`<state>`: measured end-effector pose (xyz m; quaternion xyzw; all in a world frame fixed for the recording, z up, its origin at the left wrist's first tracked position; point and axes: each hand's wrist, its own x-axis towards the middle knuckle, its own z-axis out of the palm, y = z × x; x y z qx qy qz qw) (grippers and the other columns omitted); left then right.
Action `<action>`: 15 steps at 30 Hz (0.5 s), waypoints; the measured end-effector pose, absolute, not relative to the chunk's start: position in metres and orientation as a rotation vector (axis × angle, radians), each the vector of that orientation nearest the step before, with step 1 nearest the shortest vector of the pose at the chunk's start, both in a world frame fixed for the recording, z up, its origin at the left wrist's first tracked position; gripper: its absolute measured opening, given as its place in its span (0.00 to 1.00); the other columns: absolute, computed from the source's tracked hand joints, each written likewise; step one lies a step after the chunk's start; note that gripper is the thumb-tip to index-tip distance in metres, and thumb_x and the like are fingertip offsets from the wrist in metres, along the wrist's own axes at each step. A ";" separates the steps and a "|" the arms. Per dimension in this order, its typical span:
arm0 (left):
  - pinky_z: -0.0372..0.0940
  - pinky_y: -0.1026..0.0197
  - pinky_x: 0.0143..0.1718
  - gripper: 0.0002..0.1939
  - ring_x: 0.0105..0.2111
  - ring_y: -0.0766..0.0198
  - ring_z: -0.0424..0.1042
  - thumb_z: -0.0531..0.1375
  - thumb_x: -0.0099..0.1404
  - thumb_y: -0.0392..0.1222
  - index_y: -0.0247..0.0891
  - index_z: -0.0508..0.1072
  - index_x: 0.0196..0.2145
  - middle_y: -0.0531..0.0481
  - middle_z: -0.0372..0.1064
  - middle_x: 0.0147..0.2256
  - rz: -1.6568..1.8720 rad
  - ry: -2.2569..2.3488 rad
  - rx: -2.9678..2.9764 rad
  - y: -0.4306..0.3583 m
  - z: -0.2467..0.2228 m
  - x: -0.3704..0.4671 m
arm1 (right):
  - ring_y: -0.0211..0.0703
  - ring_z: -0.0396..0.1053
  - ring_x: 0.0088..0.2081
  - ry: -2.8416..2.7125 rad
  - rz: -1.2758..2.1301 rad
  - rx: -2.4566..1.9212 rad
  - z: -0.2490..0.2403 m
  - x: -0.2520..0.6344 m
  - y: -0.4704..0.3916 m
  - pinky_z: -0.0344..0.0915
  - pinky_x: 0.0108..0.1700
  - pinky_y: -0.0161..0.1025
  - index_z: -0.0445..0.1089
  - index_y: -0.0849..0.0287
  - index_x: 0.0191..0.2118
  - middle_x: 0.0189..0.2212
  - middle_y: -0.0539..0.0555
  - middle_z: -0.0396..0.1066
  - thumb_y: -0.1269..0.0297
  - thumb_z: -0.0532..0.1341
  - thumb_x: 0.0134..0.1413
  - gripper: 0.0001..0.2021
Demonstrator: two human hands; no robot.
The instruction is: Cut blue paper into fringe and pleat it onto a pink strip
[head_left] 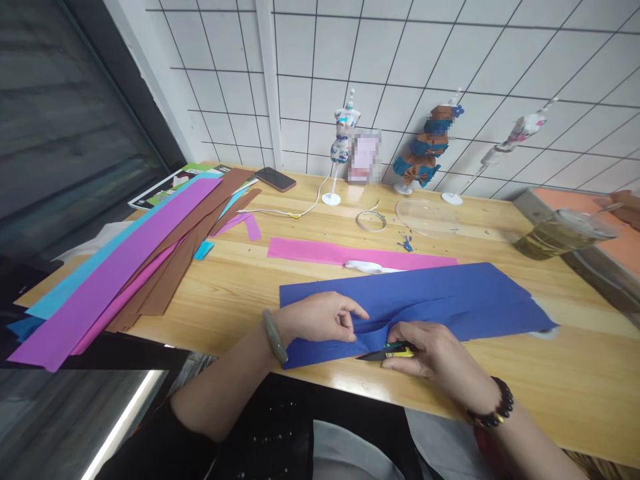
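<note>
A wide sheet of blue crepe paper [450, 290] lies along the front of the table, wrinkled and raised near its middle. On its left part rests my left hand [325, 317], index finger stretched out and thumb apart from it, gripping nothing. My right hand [425, 347] is closed around small yellow-and-black thread snips [395, 353] at the sheet's near edge. The snips' dark tip points left; the fingers partly hide them, and whether the blades touch the paper I cannot tell. Behind the sheet, a pink strip [320, 251] lies flat with a small white piece [364, 267] against it.
Purple, brown and light-blue strips [135, 253] pile up at left, beside a phone [275, 179]. Small dress forms [345, 137] stand along the tiled wall. Wire coil [371, 221], clear disc [425, 217] and blue scraps [407, 243] lie behind. Another person's hand [627, 207] is near a drink cup [565, 233].
</note>
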<state>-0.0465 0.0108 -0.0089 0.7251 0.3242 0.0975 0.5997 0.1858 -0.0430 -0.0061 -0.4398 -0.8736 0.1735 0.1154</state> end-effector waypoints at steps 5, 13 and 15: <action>0.59 0.67 0.29 0.24 0.27 0.68 0.65 0.60 0.52 0.38 0.35 0.67 0.49 0.52 0.68 0.28 0.212 0.744 1.698 0.011 -0.010 -0.046 | 0.35 0.61 0.20 -2.542 0.507 -1.284 -0.006 0.185 -0.044 0.53 0.24 0.31 0.65 0.58 0.28 0.19 0.47 0.64 0.49 0.58 0.51 0.15; 0.59 0.66 0.29 0.24 0.28 0.68 0.66 0.61 0.52 0.39 0.37 0.68 0.48 0.52 0.70 0.28 0.209 0.760 1.719 0.011 -0.009 -0.047 | 0.35 0.63 0.21 -2.545 0.522 -1.292 -0.009 0.187 -0.045 0.55 0.25 0.31 0.65 0.58 0.28 0.19 0.48 0.66 0.49 0.57 0.51 0.16; 0.59 0.66 0.29 0.24 0.28 0.68 0.67 0.61 0.52 0.39 0.37 0.68 0.48 0.52 0.70 0.28 0.215 0.762 1.732 0.011 -0.010 -0.047 | 0.35 0.63 0.21 -2.549 0.512 -1.286 -0.010 0.188 -0.045 0.55 0.25 0.32 0.65 0.58 0.29 0.20 0.49 0.66 0.49 0.57 0.51 0.16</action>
